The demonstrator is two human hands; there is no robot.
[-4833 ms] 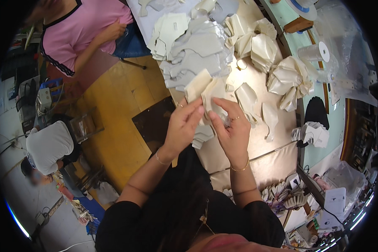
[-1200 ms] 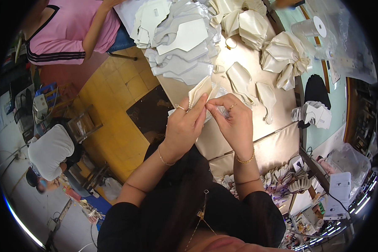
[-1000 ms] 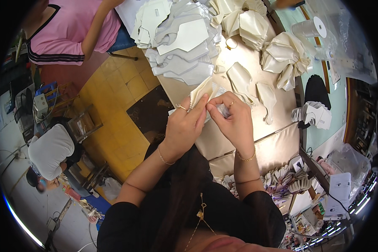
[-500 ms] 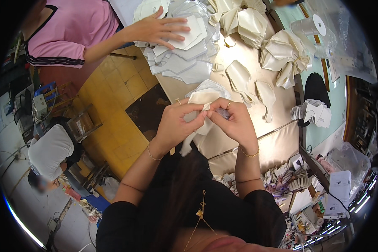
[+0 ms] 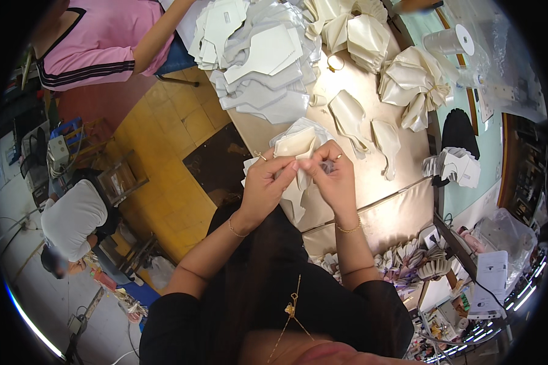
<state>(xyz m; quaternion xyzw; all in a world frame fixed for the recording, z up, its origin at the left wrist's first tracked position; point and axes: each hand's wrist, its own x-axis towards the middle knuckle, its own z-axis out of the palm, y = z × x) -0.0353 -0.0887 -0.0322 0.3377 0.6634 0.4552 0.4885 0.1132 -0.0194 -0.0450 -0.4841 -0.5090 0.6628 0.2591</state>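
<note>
The wearer's 2 hands [image 5: 263,190]; 2 co-workers [image 5: 73,218]; 1 white spool [image 5: 447,41]; 1 yellow loop [image 5: 329,64]; held cream pieces [image 5: 294,143] uncountable.

Yellow floor [image 5: 158,134] (reddish further back) borders a lit table [image 5: 372,184].

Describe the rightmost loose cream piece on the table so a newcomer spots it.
On the beige table, look beyond the right hand. Two loose cream pieces lie there side by side. It's the right one, smaller than its neighbour, its tail ending closer to the table's seam.

Left hand [image 5: 263,187], right hand [image 5: 336,185] both pinch folded, smooth cream piece [image 5: 295,142]; heaped flat white and pale-grey cutouts [image 5: 262,68] beyond hands.
</note>
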